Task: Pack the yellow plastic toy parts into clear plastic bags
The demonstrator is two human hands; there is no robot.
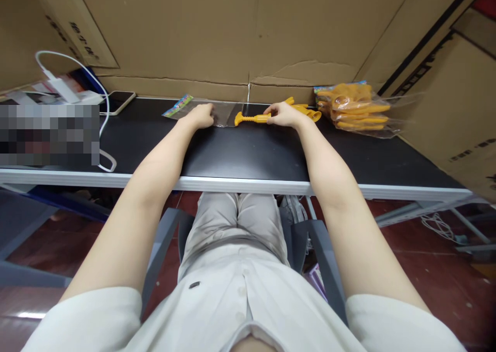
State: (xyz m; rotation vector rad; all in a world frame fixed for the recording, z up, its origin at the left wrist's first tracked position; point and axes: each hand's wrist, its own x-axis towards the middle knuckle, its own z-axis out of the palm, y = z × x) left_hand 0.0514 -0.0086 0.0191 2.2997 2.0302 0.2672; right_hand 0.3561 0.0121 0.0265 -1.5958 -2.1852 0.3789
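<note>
My left hand (202, 116) rests on a clear plastic bag (225, 112) with a colourful header card (177, 106), fingers curled down and pinching the bag against the black table (248, 153). My right hand (282, 115) is closed round a yellow plastic toy tool (251, 118), whose end points left toward the bag's mouth. More yellow toy pieces (310, 113) lie just right of that hand.
A pile of bagged yellow toys (354, 109) sits at the back right. A phone (118, 101), a white charger and cable (77, 83) lie at the back left. Cardboard walls (248, 31) surround the table. My lap and a chair are below the table edge.
</note>
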